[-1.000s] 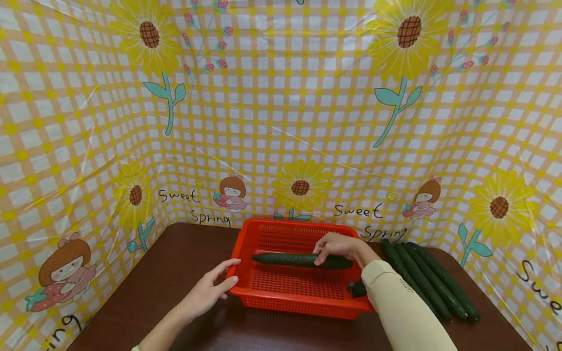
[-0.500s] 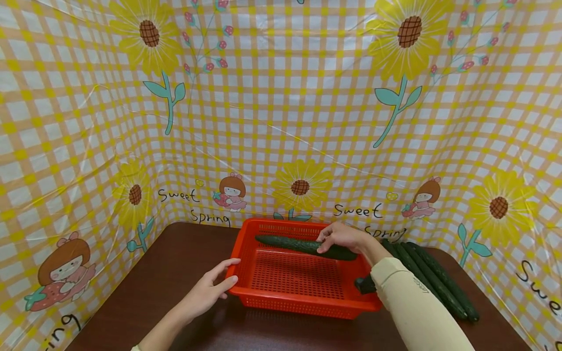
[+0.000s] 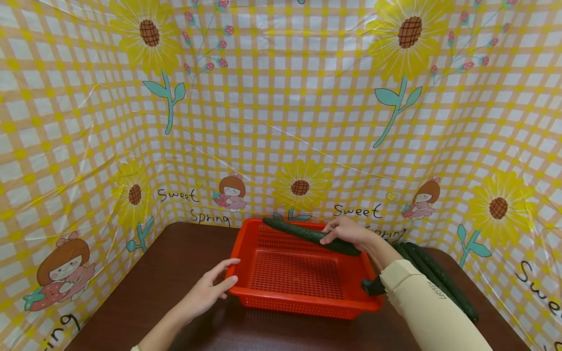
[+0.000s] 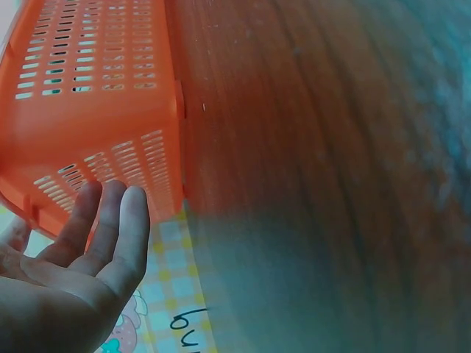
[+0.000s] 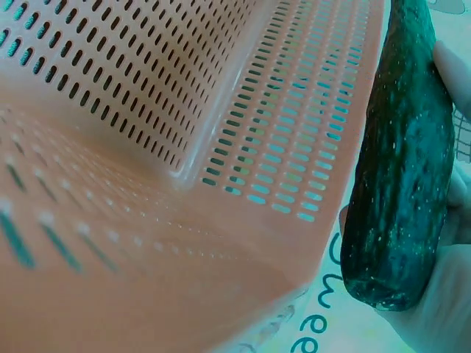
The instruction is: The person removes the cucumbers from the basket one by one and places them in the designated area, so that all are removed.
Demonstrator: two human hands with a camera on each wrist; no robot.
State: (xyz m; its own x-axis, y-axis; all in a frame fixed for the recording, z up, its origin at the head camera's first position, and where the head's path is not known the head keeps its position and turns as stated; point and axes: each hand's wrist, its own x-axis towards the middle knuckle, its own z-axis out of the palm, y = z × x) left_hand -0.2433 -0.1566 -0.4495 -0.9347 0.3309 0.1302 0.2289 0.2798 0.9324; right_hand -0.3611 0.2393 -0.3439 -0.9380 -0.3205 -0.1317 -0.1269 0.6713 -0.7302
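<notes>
My right hand grips a dark green cucumber near its right end, fingers on top and thumb in front. The cucumber slants over the back rim of the red plastic basket, its left end higher. In the right wrist view, the cucumber is beside the basket's rim, with the palm behind its blunt end. My left hand rests at the basket's left rim, thumb and index finger apart. Seen from the left wrist, its fingers are fairly straight, close to the slotted outer wall.
Several more cucumbers lie side by side on the dark brown table to the right, partly behind the right sleeve. A black device sits under the right wrist. A checked cloth with sunflowers encloses the table's back and sides.
The right hand has lifted the cucumber from inside the basket, up and back toward the far rim, tilting it and shifting slightly right. The left hand and basket keep nearly the same place.
</notes>
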